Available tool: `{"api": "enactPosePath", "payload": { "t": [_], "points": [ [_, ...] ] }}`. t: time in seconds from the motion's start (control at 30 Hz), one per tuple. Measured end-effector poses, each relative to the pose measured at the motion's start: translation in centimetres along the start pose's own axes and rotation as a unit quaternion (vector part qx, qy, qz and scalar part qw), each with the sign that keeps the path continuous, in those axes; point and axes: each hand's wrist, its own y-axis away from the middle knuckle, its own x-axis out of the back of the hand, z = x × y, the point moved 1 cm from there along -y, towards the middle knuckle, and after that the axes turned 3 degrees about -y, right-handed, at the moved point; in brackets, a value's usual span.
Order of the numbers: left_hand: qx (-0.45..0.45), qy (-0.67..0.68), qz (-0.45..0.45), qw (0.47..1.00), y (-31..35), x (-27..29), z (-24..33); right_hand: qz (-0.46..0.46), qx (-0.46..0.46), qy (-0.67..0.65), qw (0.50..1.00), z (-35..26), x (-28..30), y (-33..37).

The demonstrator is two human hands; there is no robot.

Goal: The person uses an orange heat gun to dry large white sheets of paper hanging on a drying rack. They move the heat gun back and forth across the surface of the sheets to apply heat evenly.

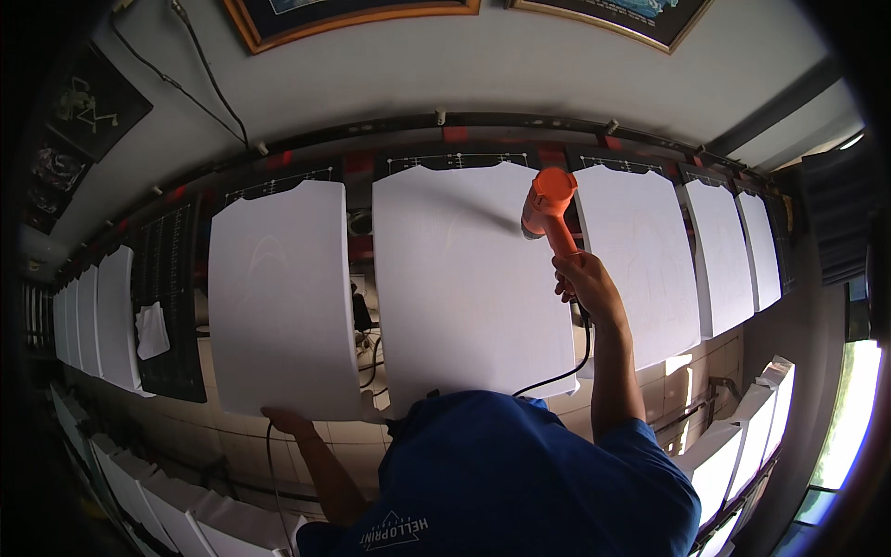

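My right hand [587,281] is wrapped round the handle of an orange heat gun [554,190]. The gun hangs over the upper right part of a wide white fabric piece [464,288] laid on a dark board, its nozzle tilted down to the left and casting a shadow. A black cord [557,376] runs from the handle toward my body. Down at the left, my left hand [290,422] is closed at the near edge of another white fabric piece [278,297]. A length of cord [270,473] hangs from its fingers, which are partly hidden.
More white fabric pieces [639,260] lie on boards along the row to both sides. A dark board [172,306] at left bears a small white scrap [152,330]. Behind runs a dark rail [441,119] below framed pictures [353,17]. Another row of white pieces [733,446] stands behind me.
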Motion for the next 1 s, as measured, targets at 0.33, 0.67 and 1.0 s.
{"api": "enactPosePath", "payload": {
  "t": [0.33,0.67,1.0],
  "points": [
    [-0.018,-0.009,0.007,1.000,0.0,-0.2,-0.3,-0.011,-0.055,-0.036,0.998,1.0,3.0,2.8],
    [-0.050,-0.167,0.026,0.984,0.0,0.2,-0.2,-0.008,-0.087,-0.026,0.996,1.6,4.2,5.4],
    [0.035,0.032,0.035,0.998,0.8,-0.1,0.9,-0.033,-0.055,-0.051,0.997,1.4,1.4,4.1]
  ]
}}
